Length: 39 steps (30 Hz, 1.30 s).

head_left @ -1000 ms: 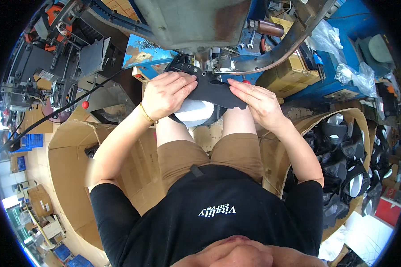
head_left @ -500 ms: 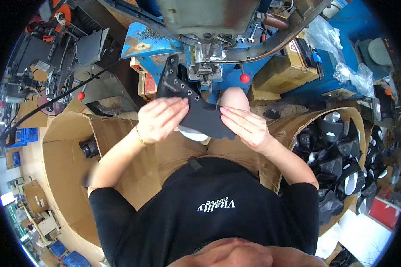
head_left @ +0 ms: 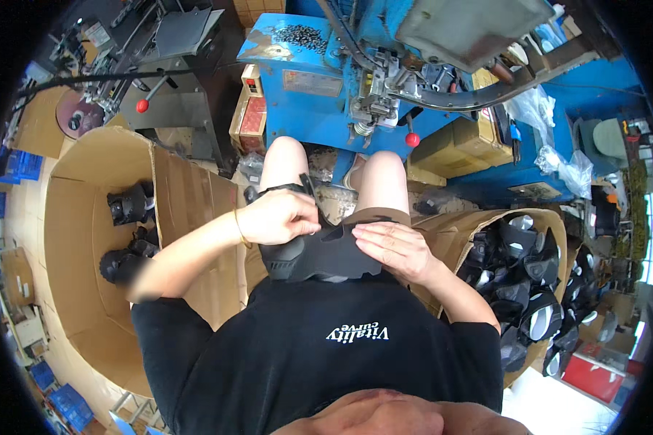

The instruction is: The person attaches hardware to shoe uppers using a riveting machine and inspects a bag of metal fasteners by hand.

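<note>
The black shoe upper (head_left: 330,257) is lying over the brown shorts (head_left: 379,215), just in front of the black T-shirt (head_left: 326,370). The left hand (head_left: 277,216) is pinching its edge between thumb and curled fingers. The right hand (head_left: 393,250) is resting on the opposite side, fingers pressed together; its thumb is hidden, so its grip cannot be told. The T-shirt is bearing white lettering (head_left: 358,332); the blue machine (head_left: 305,116) is carrying a rectangular plate (head_left: 312,83), illegible here. Compared with the earlier frames, the upper is sitting farther from the machine.
</note>
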Available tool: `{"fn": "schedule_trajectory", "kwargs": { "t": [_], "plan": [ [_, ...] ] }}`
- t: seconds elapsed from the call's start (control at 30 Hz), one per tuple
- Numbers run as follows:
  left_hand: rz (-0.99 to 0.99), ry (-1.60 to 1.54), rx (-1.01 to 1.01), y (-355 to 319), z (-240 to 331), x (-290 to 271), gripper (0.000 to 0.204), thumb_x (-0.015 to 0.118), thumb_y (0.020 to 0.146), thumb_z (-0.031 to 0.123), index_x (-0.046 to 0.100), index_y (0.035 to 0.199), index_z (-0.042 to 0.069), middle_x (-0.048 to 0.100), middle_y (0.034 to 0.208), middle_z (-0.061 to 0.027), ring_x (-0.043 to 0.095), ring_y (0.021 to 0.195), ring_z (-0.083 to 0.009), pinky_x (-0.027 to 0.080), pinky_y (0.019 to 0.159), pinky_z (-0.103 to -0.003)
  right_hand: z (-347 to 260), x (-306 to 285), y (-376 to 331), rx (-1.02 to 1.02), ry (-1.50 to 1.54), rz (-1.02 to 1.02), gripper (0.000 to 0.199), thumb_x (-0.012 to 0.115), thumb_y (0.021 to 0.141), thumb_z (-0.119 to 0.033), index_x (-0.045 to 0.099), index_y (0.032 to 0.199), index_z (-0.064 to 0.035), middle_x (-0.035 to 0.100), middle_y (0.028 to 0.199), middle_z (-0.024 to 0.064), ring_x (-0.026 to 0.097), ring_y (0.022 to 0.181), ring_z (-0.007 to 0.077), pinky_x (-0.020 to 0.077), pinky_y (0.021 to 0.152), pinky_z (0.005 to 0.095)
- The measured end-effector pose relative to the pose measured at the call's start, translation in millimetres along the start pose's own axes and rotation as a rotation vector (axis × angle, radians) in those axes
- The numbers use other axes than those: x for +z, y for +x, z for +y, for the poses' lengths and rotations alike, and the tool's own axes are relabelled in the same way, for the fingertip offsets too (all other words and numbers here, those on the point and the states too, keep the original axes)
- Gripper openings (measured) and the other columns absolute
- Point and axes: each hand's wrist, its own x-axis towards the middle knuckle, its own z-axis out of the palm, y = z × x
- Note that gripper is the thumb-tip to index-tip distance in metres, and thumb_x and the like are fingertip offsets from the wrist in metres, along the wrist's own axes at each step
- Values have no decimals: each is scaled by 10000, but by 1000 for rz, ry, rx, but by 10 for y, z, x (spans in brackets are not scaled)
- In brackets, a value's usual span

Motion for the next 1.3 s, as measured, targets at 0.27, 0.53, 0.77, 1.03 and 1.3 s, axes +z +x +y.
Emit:
{"fn": "schedule_trajectory", "kwargs": {
  "t": [0.27, 0.53, 0.77, 1.03, 1.3],
  "plan": [
    [398, -228, -154, -305, 25, -16, 161, 671, 858, 101, 623, 765, -22, 546, 708, -61, 511, 647, -143, 410, 605, -294, -33, 160, 209, 305, -372, 322, 453, 637, 727, 77, 567, 1171, 19, 555, 1214, 176, 517, 1125, 359, 435, 942, 412],
    [622, 57, -317, -252, -142, 275, 113, 665, 823, 102, 643, 789, -4, 596, 718, -131, 604, 661, -282, 474, 627, -351, 205, 840, 437, 910, 736, 347, 376, 575, 934, -116, 472, 1262, 36, 573, 1184, 75, 523, 1088, 134, 414, 957, 299],
    [322, -483, -498, -316, -449, 295, 108, 681, 811, -54, 625, 893, -12, 620, 816, -3, 574, 742, -62, 486, 688, -212, 401, 941, 303, 949, 917, 410, 361, 607, 921, -89, 500, 1244, 30, 582, 1177, 62, 531, 1076, 124, 429, 954, 293],
    [420, -363, -415, -313, -218, 91, 83, 674, 832, -16, 657, 913, -18, 620, 837, -18, 587, 777, -74, 492, 695, -226, 499, 943, 116, 989, 966, 422, 343, 609, 927, -98, 512, 1237, 13, 584, 1181, 50, 540, 1069, 120, 434, 943, 286],
    [283, 772, -182, -123, -477, -317, 352, 754, 695, 99, 635, 1019, 31, 593, 1159, -107, 520, 1141, -317, 398, 978, -406, 655, 927, -26, 991, 1072, 475, 429, 592, 926, -60, 442, 1324, -6, 545, 1264, 65, 520, 1144, 145, 411, 989, 302]
  ]
}}
